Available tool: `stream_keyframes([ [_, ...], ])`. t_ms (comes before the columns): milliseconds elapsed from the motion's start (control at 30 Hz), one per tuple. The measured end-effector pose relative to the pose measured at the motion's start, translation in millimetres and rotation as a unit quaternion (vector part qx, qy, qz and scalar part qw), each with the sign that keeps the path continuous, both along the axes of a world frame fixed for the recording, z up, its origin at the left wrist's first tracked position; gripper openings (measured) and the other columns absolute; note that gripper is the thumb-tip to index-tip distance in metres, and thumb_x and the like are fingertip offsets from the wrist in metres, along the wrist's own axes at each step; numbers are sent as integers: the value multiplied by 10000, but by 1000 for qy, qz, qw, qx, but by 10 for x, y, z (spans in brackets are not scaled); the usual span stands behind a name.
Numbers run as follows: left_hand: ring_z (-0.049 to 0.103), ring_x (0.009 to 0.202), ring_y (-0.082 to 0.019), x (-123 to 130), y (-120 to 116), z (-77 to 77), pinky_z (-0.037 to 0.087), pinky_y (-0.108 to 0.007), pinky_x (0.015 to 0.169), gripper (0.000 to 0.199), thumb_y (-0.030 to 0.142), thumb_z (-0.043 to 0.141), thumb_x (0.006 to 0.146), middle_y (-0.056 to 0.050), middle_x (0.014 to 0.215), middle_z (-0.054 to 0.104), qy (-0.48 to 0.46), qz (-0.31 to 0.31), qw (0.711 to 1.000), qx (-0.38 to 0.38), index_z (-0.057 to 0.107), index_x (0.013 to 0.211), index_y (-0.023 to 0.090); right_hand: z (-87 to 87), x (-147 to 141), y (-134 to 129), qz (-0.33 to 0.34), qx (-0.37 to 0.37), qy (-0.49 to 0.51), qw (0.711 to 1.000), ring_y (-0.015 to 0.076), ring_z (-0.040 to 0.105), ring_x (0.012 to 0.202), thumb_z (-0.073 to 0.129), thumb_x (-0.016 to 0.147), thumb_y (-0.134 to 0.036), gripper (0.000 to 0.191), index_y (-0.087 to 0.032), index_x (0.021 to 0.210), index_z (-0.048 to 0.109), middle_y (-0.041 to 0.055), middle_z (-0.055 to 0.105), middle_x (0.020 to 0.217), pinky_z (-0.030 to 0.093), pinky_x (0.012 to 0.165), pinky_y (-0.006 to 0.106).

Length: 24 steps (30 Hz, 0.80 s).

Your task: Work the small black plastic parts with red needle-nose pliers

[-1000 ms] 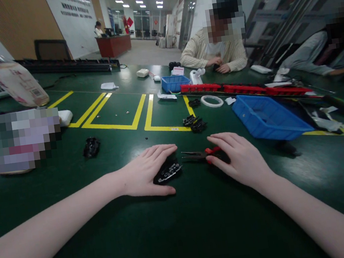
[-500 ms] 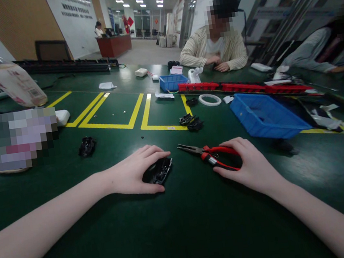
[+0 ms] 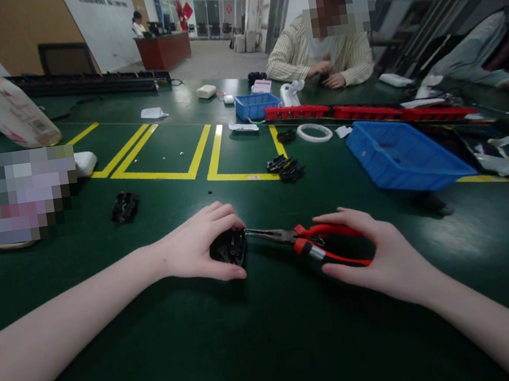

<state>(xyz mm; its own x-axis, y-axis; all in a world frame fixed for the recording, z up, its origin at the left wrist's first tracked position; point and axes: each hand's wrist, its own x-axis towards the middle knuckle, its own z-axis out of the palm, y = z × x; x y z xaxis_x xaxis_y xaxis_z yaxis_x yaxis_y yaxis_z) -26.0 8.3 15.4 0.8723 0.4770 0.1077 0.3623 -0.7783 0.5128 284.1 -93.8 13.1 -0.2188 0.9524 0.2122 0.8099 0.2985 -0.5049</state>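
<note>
My left hand grips a small black plastic part between thumb and fingers, low over the green table. In my right hand are red and black needle-nose pliers, the handles spread slightly apart. Their narrow jaws point left and reach the upper right edge of the black part; whether they pinch anything there is too small to tell. Similar black parts lie beyond: one to the left, and two close together near the yellow tape.
A blue bin stands to the right, a smaller blue bin farther back. A long red strip and a white tape ring lie between them. A bottle leans at the left. Across the table sits a person in a striped shirt.
The pliers have moved left and slightly down, so their tips now meet the black part, and their handles have spread a little. My left hand has tilted the part slightly. The view has shifted.
</note>
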Motion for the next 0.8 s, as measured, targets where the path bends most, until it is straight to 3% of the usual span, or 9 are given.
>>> stream_keyframes([
  [433,507,973,-269,9,1,-9,433,-393,825,637,649,680,724,-82,1073,574,14,-9,999,45,573,1136,175,30,-50,-23,-7,-47,66,997,329,673,1009,744,697,-492,577,-305,1223,600,57,679,1187,552,880,529],
  [800,503,987,-271,2,3,-8,428,-392,846,642,672,672,724,-80,1088,578,20,-14,999,45,575,1137,190,22,-77,-55,4,-37,42,998,328,657,1042,762,680,-475,575,-299,1207,617,65,660,1216,549,892,526],
])
